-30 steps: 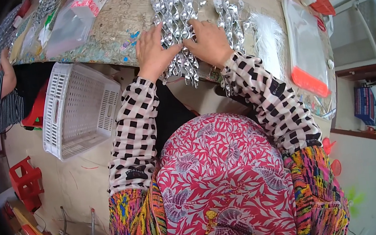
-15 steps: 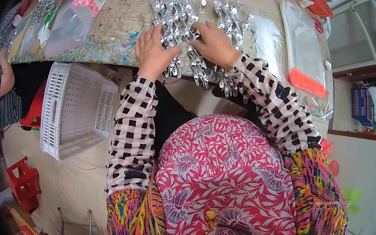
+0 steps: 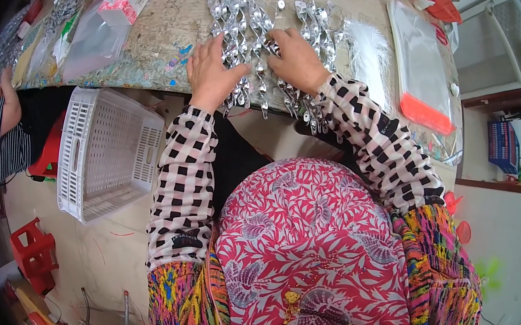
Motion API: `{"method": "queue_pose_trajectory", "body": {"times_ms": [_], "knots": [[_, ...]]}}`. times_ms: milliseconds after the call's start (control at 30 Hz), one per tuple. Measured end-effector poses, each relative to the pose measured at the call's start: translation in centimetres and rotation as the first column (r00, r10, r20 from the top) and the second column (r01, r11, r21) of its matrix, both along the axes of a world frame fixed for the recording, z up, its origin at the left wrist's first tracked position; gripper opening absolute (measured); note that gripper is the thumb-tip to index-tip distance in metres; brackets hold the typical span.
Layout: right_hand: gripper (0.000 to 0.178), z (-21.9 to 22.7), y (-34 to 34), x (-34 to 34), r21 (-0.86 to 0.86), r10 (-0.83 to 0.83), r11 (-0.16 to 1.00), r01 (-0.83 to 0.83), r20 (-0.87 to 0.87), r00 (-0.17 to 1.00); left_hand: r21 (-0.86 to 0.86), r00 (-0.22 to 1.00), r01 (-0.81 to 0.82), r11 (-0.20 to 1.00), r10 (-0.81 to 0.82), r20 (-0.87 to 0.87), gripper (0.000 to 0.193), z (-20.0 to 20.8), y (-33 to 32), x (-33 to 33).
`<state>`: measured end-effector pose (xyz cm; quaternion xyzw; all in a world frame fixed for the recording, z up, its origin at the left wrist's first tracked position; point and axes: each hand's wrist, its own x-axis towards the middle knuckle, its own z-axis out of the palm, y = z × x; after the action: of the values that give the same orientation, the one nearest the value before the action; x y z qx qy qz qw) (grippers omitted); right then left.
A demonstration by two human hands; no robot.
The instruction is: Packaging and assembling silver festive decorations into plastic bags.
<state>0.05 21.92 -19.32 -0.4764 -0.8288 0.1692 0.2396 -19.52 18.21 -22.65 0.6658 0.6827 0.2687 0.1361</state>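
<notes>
Shiny silver twisted strips [image 3: 232, 18] lie side by side in rows on the worktable, their lower ends hanging over its near edge. My left hand [image 3: 210, 73] rests along the left side of these strips, fingers stretched out and the thumb pointing across them. To the right, my right hand [image 3: 297, 59] has its fingers bent round a few strips, which pass under the thumb and palm; the exact grip is partly hidden. Between the hands, a single silver strip [image 3: 260, 79] lies apart from the others. Another group of silver strips [image 3: 321, 27] spreads just beyond my right hand.
White thread-like strands [image 3: 369, 54] and clear plastic bags [image 3: 418, 54] with a red-orange end lie on the right of the worktable [image 3: 182, 14]. A white plastic crate [image 3: 105, 151] stands at the left, near another person's striped sleeve [image 3: 3, 150]. A tissue box [image 3: 126, 1] sits farther back.
My right hand has shifted slightly right, and strips under it have moved with it. One strip now lies separate between my hands. My left hand has hardly moved.
</notes>
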Motion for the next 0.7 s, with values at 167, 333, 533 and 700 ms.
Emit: {"method": "queue_pose_trajectory", "body": {"times_ms": [167,333,533,700], "knots": [[0.039,0.3,-0.2,-0.1,-0.067,-0.044,0.997,0.045,0.016,0.999,0.006,1.0,0.001,1.0,-0.001,-0.005,0.088,-0.2,-0.1,-0.2],[0.038,0.7,-0.7,-0.5,-0.075,-0.065,0.995,0.068,0.039,0.997,0.01,1.0,-0.009,1.0,0.009,-0.008,0.088,-0.3,-0.2,-0.4],[0.037,0.3,-0.9,-0.6,0.159,-0.003,0.987,-0.003,0.037,0.999,0.015,1.0,-0.008,1.0,0.008,-0.002,0.087,0.1,-0.2,-0.3],[0.028,0.9,-1.0,-0.9,0.241,0.066,0.965,-0.104,0.161,0.985,0.012,1.0,-0.005,1.0,0.005,0.005,0.087,0.1,-0.1,-0.2]]}}
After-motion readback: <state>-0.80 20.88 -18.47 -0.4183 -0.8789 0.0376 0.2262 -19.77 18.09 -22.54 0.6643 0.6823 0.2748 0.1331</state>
